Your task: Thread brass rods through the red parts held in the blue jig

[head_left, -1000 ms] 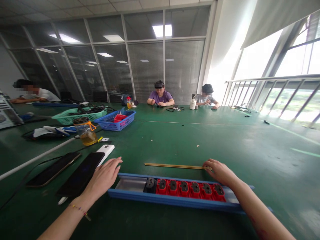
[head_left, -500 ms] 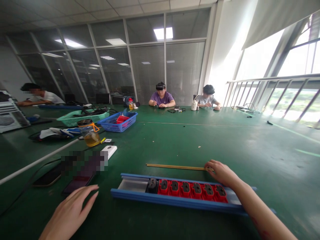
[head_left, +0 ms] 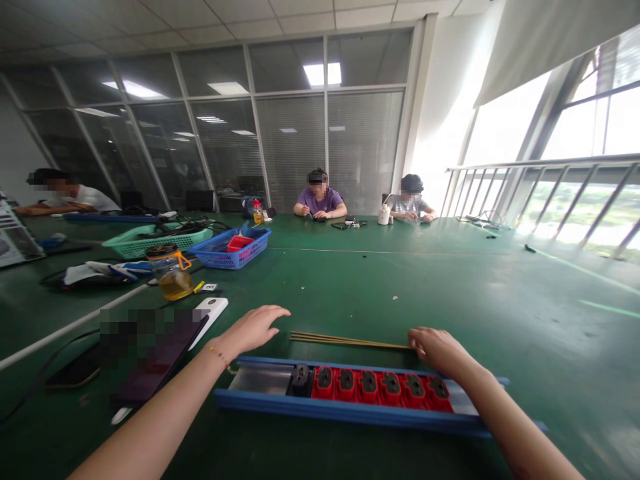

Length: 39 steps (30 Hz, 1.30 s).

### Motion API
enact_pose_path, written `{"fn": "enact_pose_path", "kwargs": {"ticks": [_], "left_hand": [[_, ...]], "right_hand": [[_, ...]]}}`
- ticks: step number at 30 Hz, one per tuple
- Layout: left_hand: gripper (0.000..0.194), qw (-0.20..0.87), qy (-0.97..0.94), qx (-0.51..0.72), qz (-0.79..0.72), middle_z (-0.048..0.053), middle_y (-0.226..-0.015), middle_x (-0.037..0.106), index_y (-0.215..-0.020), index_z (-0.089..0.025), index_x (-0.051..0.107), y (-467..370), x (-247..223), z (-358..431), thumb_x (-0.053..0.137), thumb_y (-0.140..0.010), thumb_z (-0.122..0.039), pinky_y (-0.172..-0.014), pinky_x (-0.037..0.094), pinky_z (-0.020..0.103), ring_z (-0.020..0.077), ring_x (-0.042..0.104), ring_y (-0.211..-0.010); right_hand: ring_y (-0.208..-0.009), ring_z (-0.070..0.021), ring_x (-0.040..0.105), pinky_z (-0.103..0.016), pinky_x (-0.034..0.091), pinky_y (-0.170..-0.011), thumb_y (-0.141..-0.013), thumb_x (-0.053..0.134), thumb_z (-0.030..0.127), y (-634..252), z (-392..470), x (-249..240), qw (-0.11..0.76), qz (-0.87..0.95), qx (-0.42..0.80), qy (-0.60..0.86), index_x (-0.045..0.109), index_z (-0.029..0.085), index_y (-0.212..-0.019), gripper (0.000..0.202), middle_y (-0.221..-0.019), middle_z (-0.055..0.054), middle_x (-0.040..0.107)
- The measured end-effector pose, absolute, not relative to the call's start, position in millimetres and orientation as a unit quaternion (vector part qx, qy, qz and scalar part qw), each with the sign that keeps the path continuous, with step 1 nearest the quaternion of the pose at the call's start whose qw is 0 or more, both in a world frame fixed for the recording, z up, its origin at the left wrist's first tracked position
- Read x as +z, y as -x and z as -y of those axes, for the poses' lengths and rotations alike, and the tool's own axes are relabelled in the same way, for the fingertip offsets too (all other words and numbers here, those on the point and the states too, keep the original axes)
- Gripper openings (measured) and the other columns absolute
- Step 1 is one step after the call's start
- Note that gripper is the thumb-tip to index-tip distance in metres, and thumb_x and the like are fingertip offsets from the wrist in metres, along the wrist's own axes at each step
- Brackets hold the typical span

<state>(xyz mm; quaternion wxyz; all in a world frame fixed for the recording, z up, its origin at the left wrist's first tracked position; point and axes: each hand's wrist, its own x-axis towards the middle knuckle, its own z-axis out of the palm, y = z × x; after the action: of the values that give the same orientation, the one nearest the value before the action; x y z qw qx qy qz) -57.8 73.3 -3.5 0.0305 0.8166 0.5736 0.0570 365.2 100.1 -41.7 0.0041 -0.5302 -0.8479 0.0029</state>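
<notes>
Thin wooden sticks (head_left: 345,341) lie on the green table behind a blue rail tray, fanned slightly apart at their left ends. My right hand (head_left: 437,348) has its fingers closed on their right ends. Left of the sticks hovers my left hand (head_left: 257,327), fingers stretched out and thumb apart, holding nothing. Nearest me is the blue rail tray (head_left: 350,409), with a row of several red blocks (head_left: 368,385) with dark tops and one black block (head_left: 301,379) at the row's left end. My right forearm passes over the tray's right end.
At the left lie a dark tablet or phone (head_left: 155,360), a white power bank (head_left: 210,317) and a jar (head_left: 171,273). Behind stand a blue basket (head_left: 230,257) and a green basket (head_left: 155,245). Three people sit at the table's far side.
My left hand has moved up and to the right, from beside the tray to near the sticks' left ends. The sticks' left ends have spread apart. The view has shifted slightly.
</notes>
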Motion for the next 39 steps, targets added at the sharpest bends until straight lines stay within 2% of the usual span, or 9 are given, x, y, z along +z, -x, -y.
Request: {"fn": "enact_pose_path", "kwargs": {"ticks": [5, 11, 17, 20, 23, 26, 29, 33, 39], "left_hand": [[0.055, 0.080, -0.840, -0.023, -0.536, 0.004, -0.118, 0.054, -0.117, -0.026, 0.050, 37, -15, -103, 0.054, -0.063, -0.014, -0.090, 0.040, 0.030, 0.0208, 0.051, -0.106], [0.039, 0.030, -0.838, -0.033, -0.543, 0.003, -0.088, 0.061, -0.094, -0.024, 0.057, 14, -17, -105, 0.047, -0.060, -0.007, -0.069, 0.044, 0.026, 0.0179, 0.057, -0.081], [0.022, 0.072, -0.842, -0.005, -0.534, 0.003, -0.096, 0.057, -0.081, -0.024, 0.062, 9, -17, -107, 0.046, -0.068, -0.019, -0.073, 0.042, 0.027, 0.0185, 0.054, -0.089], [0.022, 0.137, -0.836, 0.041, -0.529, 0.003, -0.094, 0.058, -0.077, -0.022, 0.063, 7, -18, -105, 0.044, -0.075, -0.034, -0.072, 0.041, 0.026, 0.0169, 0.056, -0.082], [0.040, 0.198, -0.802, 0.104, -0.554, 0.004, -0.083, 0.060, -0.071, -0.018, 0.061, 7, -17, -100, 0.040, -0.078, -0.052, -0.067, 0.039, 0.026, 0.0169, 0.056, -0.073], [0.048, 0.336, -0.726, 0.190, -0.569, 0.004, -0.077, 0.062, -0.074, -0.016, 0.057, 8, -15, -94, 0.036, -0.078, -0.059, -0.061, 0.038, 0.025, 0.0154, 0.057, -0.068], [0.050, 0.441, -0.643, 0.285, -0.558, 0.004, -0.073, 0.062, -0.080, -0.014, 0.055, 8, -14, -90, 0.037, -0.077, -0.061, -0.050, 0.032, 0.021, 0.0099, 0.053, -0.054], [0.048, 0.458, -0.569, 0.389, -0.562, -0.002, -0.055, 0.051, -0.080, -0.012, 0.056, 3, -10, -83, 0.044, -0.075, -0.059, -0.041, 0.018, 0.018, 0.0059, 0.041, -0.044], [0.040, 0.446, -0.541, 0.453, -0.550, -0.004, -0.060, 0.048, -0.095, -0.016, 0.057, 2, 12, -55, 0.057, -0.071, -0.048, -0.045, 0.029, 0.016, 0.0064, 0.046, -0.053]], "right_hand": [[-0.078, -0.0188, 0.059, -0.024, 0.033, -0.060, -0.066, 0.050, 0.007, -363, -98, -41, -0.005, 0.839, 0.002, 0.543, 0.059, 0.021, -0.084, 0.024, -0.084, -0.003, 0.063], [-0.081, -0.0202, 0.056, -0.026, 0.034, -0.059, -0.076, 0.044, 0.016, -362, -92, -36, 0.003, 0.836, -0.039, 0.547, 0.061, 0.020, -0.080, 0.017, -0.085, -0.006, 0.058], [-0.072, -0.0168, 0.059, -0.025, 0.034, -0.058, -0.088, 0.033, 0.022, -364, -92, -37, 0.027, 0.825, -0.029, 0.564, 0.056, 0.019, -0.083, 0.024, -0.079, -0.004, 0.059], [-0.071, -0.0174, 0.060, -0.025, 0.034, -0.058, -0.089, 0.032, 0.022, -364, -91, -37, 0.046, 0.825, -0.033, 0.562, 0.053, 0.020, -0.082, 0.022, -0.077, -0.003, 0.061], [-0.072, -0.0172, 0.059, -0.025, 0.033, -0.059, -0.088, 0.032, 0.021, -362, -89, -33, 0.071, 0.823, -0.041, 0.562, 0.051, 0.020, -0.083, 0.020, -0.077, -0.003, 0.061], [-0.071, -0.0167, 0.057, -0.025, 0.033, -0.060, -0.087, 0.031, 0.019, -360, -86, -27, 0.110, 0.818, -0.058, 0.561, 0.051, 0.021, -0.085, 0.020, -0.077, -0.003, 0.060], [-0.070, -0.0170, 0.056, -0.025, 0.034, -0.061, -0.086, 0.032, 0.019, -357, -83, -21, 0.147, 0.809, -0.091, 0.562, 0.052, 0.021, -0.085, 0.020, -0.076, -0.003, 0.060], [-0.070, -0.0176, 0.056, -0.026, 0.036, -0.062, -0.084, 0.033, 0.020, -352, -77, -13, 0.192, 0.794, -0.105, 0.567, 0.053, 0.022, -0.082, 0.020, -0.077, -0.003, 0.060], [-0.065, -0.0153, 0.056, -0.026, 0.042, -0.062, -0.074, 0.043, 0.021, -350, -66, 6, 0.293, 0.782, 0.029, 0.549, 0.059, 0.024, -0.088, 0.021, -0.080, -0.001, 0.059]]}}
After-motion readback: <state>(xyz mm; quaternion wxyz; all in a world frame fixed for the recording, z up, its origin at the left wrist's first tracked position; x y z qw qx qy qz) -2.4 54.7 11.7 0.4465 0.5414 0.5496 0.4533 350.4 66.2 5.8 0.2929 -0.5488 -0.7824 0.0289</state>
